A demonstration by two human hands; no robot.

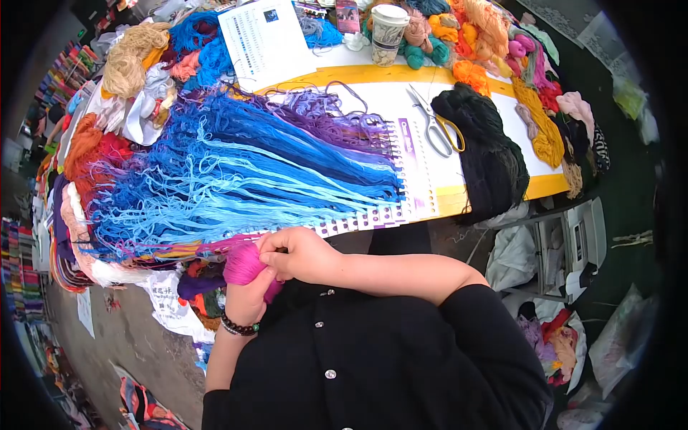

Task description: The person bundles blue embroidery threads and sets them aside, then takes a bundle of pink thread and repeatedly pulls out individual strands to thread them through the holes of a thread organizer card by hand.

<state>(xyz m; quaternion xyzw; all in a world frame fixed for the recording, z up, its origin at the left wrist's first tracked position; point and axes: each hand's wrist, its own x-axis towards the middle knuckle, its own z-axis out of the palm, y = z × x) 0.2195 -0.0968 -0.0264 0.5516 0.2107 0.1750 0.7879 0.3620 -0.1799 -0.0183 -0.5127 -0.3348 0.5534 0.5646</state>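
- Magenta thread bundle (pixel 244 265) is held in front of the black shirt (pixel 358 344), just beside the near edge of the tabletop (pixel 548 186).
- L hand (pixel 252 295), braceleted at the wrist, is partly covered by the bundle; thread is borne on it, but how far the fingers are curled can't be told.
- R hand (pixel 288 254) is closed in a pinch at the bundle's edge, thumb to fingertip; a strand is prob. gripped, too fine to be made out.
- Step in hand, as judged: thread is being sorted or teased apart, poss. for an end to be found.
- Next move, prob.: a strand to be drawn free by the R hand w/ light, even tension, the bundle kept steady on the L; tangling is risked if it's pulled hard.
- Nearby, blue threads (pixel 236 168) are fanned across the tabletop, their R ends gathered at a perforated card (pixel 416 168).
- Scissors (pixel 438 130) are left unheld btwn card & black skein (pixel 494 154).
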